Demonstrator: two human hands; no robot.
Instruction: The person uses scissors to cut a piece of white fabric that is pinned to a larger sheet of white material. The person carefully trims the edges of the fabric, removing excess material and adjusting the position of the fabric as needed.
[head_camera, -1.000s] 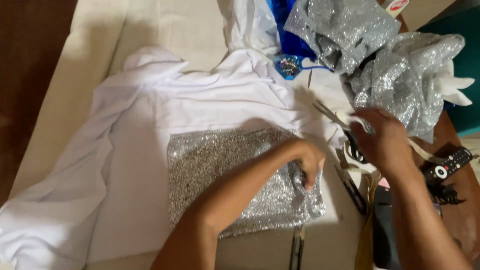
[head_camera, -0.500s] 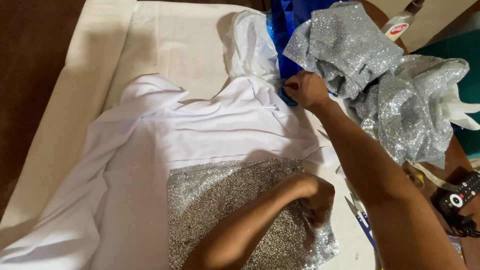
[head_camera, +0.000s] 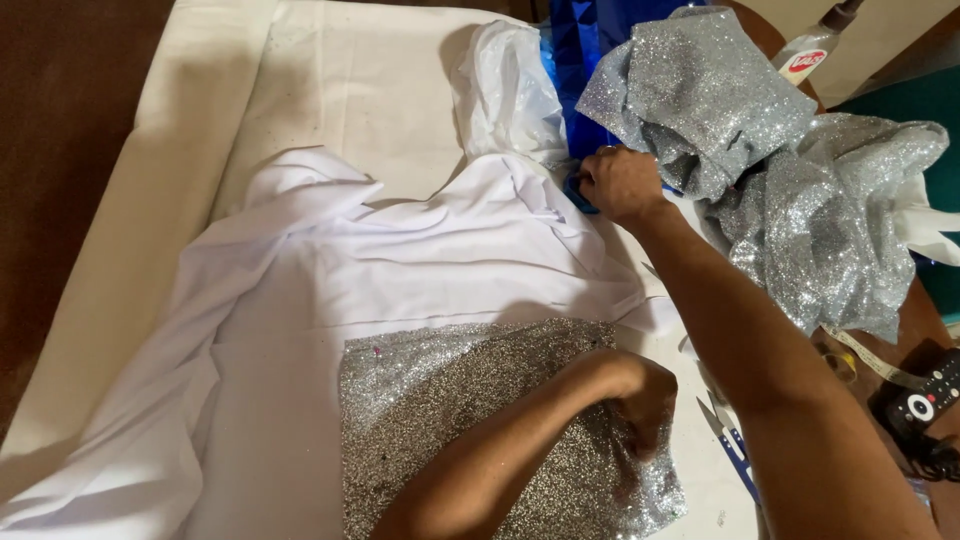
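The left hand (head_camera: 640, 395) lies at about 5 o'clock in the view, curled knuckles-up and pressing on the right edge of a silver glitter panel (head_camera: 450, 420). Its fingers are bent under, so whether they pinch anything cannot be told. The panel is a rough rectangle lying flat on a white garment (head_camera: 400, 260), reaching from the centre down to 6 o'clock.

The right hand (head_camera: 618, 183) is stretched out to about 1 o'clock, fingers closed around a small blue object (head_camera: 577, 195) at the garment's upper right edge. Only a sliver of the object shows under the hand, so its kind is unclear.

The garment spreads from 12 o'clock down to 8 o'clock, wrinkled, with a sleeve trailing to the lower left. It lies on a cream cloth (head_camera: 330, 90) that covers the table.

Just beyond the right hand, at 12 to 1 o'clock, are a white plastic bag (head_camera: 505, 95) and a shiny blue sheet (head_camera: 585, 40). At 2 o'clock sits a crumpled heap of silver glitter fabric (head_camera: 770, 170), touching the right wrist. At 4 o'clock, right of the forearm, are a tape measure (head_camera: 870, 358) and a black remote (head_camera: 925, 400). Scissors (head_camera: 730, 440) with blue on them lie at 5 o'clock, between the two forearms.
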